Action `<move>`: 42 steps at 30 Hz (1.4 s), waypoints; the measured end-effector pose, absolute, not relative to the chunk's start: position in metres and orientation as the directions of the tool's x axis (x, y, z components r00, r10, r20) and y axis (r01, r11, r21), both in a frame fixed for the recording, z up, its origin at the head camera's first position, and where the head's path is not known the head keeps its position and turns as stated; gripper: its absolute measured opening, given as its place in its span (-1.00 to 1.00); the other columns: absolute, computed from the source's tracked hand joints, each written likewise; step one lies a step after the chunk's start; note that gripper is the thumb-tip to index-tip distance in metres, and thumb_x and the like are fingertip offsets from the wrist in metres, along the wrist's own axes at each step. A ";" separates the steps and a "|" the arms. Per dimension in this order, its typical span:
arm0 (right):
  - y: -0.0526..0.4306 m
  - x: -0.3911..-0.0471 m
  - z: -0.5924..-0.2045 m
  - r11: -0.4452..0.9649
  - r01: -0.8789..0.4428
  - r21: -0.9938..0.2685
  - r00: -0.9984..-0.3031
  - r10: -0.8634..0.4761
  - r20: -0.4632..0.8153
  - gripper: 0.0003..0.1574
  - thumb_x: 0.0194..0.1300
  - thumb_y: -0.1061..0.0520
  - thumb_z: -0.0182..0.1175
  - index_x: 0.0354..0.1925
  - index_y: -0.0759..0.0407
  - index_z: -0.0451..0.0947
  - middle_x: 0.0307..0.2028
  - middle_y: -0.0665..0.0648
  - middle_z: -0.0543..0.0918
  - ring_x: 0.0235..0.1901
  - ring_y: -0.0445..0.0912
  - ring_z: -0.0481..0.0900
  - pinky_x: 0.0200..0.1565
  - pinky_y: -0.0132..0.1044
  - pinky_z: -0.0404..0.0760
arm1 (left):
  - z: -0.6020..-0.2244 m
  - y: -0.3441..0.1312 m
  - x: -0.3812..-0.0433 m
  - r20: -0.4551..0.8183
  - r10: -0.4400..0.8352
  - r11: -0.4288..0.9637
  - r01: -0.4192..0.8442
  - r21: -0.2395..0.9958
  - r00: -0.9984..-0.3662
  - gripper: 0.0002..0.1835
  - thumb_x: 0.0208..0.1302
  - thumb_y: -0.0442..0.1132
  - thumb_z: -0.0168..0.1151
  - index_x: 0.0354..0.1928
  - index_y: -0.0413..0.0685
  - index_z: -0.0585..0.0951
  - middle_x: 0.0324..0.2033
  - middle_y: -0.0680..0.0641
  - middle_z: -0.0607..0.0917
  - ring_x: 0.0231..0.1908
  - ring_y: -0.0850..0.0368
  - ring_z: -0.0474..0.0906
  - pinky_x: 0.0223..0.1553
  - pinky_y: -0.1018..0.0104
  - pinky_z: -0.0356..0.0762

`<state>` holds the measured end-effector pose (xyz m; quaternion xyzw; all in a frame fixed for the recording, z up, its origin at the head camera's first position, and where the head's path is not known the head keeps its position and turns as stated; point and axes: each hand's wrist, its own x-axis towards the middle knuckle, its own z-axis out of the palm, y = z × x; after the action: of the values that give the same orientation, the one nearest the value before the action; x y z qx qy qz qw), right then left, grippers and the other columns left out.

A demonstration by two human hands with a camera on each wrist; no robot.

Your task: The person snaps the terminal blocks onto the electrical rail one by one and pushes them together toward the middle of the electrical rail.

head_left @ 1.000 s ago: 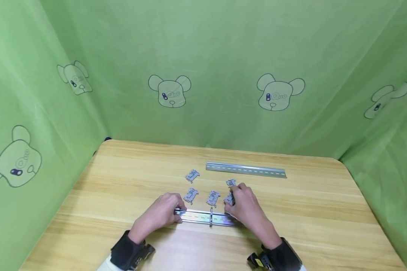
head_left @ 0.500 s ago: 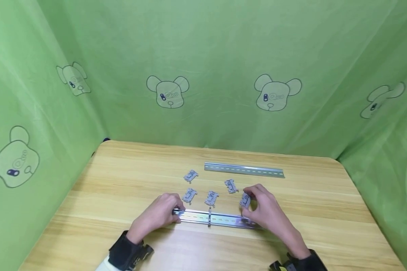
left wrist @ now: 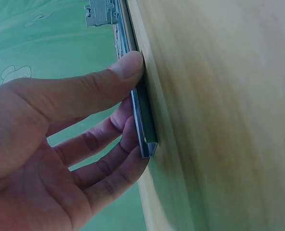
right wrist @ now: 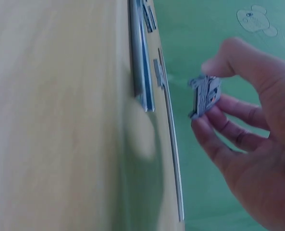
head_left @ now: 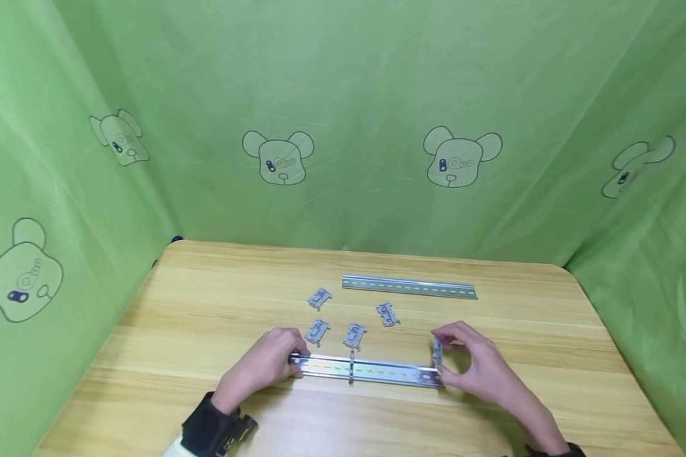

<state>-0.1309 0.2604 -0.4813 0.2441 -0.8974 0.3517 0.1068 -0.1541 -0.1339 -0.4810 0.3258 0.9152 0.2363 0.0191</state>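
Observation:
A slotted metal DIN rail (head_left: 385, 372) lies near the front of the table, with one grey terminal block (head_left: 351, 367) standing across its middle. My left hand (head_left: 269, 360) grips the rail's left end; the left wrist view shows the thumb on one edge and the fingers on the other. Between thumb and fingertips my right hand (head_left: 480, 365) pinches another grey terminal block (right wrist: 206, 96), upright at the rail's right end. The right wrist view shows this block held apart from the rail.
Several grey terminal blocks lie flat behind the rail, among them one at the far left (head_left: 319, 298) and one to the right (head_left: 387, 314). A second DIN rail (head_left: 408, 287) lies toward the table's back edge. Green cloth (head_left: 343, 190) hangs around the table.
My right hand has lifted a terminal block from the group and carried it right to the rail's end, turning it edge-on. My left hand keeps its grip on the rail.

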 end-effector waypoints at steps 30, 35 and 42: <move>0.283 -0.109 -0.502 0.396 -0.491 -0.776 -0.844 -0.438 0.310 -0.20 -0.34 0.52 0.51 -0.01 0.39 0.49 -0.07 0.29 0.58 -0.09 0.16 0.63 -0.03 -0.26 0.65 | -0.483 -0.135 -0.156 0.071 0.588 0.687 0.544 0.482 -0.806 -0.68 -0.18 -0.26 0.56 -0.26 -0.08 0.75 -0.33 0.01 0.74 -0.35 0.17 0.61 -0.29 0.34 0.66; 0.285 -0.111 -0.502 0.410 -0.455 -0.791 -0.858 -0.440 0.265 -0.22 -0.31 0.50 0.50 -0.01 0.39 0.48 -0.05 0.27 0.59 -0.05 0.11 0.63 -0.01 -0.27 0.62 | -0.481 -0.135 -0.156 0.074 0.591 0.684 0.548 0.482 -0.803 -0.68 -0.17 -0.26 0.55 -0.26 -0.10 0.75 -0.31 0.00 0.74 -0.33 0.14 0.63 -0.25 0.31 0.67; 0.288 -0.112 -0.505 0.399 -0.462 -0.792 -0.847 -0.464 0.261 -0.23 -0.29 0.51 0.48 -0.01 0.38 0.47 -0.05 0.29 0.57 -0.03 0.13 0.61 0.01 -0.27 0.61 | -0.481 -0.135 -0.156 0.056 0.590 0.696 0.543 0.469 -0.805 -0.66 -0.15 -0.24 0.55 -0.23 -0.09 0.75 -0.25 -0.02 0.75 -0.25 0.12 0.65 -0.16 0.23 0.68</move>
<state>-0.1121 0.2881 -0.5049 0.2769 -0.8363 0.4733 -0.0009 -0.1562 -0.1352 -0.4812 0.3082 0.9196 0.2385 0.0494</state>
